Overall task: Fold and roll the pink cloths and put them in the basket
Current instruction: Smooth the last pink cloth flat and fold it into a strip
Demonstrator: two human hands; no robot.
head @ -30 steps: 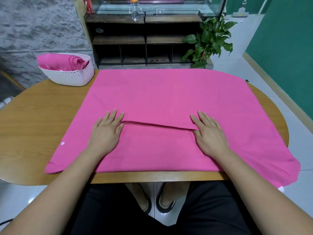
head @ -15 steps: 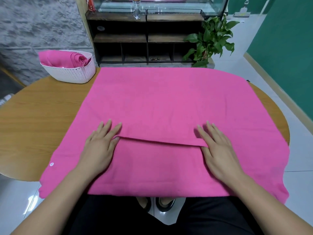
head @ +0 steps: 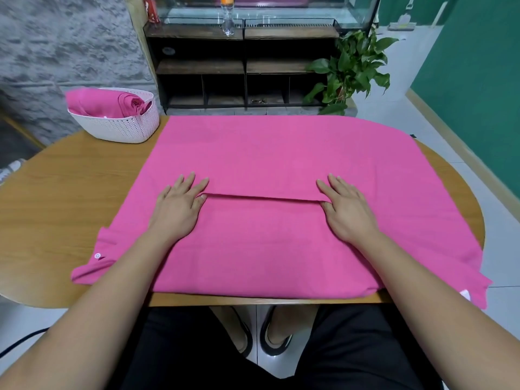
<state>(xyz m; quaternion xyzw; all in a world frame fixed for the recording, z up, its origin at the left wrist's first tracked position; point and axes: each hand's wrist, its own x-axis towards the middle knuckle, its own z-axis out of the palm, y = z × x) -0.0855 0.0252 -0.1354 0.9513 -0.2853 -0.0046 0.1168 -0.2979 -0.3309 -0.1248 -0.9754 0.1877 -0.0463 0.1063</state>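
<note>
While both hands lie flat on it, the large bright pink cloth (head: 281,153) is spread over the oval wooden table (head: 70,192), and its near right corner hangs a little over the table's side. The left hand (head: 177,209) and the right hand (head: 349,212) are both released, with straight fingers pressing down on the fabric and grasping nothing. Each thumb sits just at the straight cloth edge (head: 261,197), but whether the thumbs are tucked under it I cannot tell. This edge belongs to the near layer, which is turned up over the rest, and its long axis runs from left to right, directly between the two hands. The single-layer part of the cloth lies beyond the fingertips, away from the person, so I judge that the coming fold or roll must go forward, across this axis, with both hands moving together to keep the edge straight. The white perforated plastic basket (head: 121,128) stands at the far left of the table, just beside the cloth's far left corner, and it holds a rolled pink cloth (head: 112,104). It is clearly nearer to the left hand than to the right.
</note>
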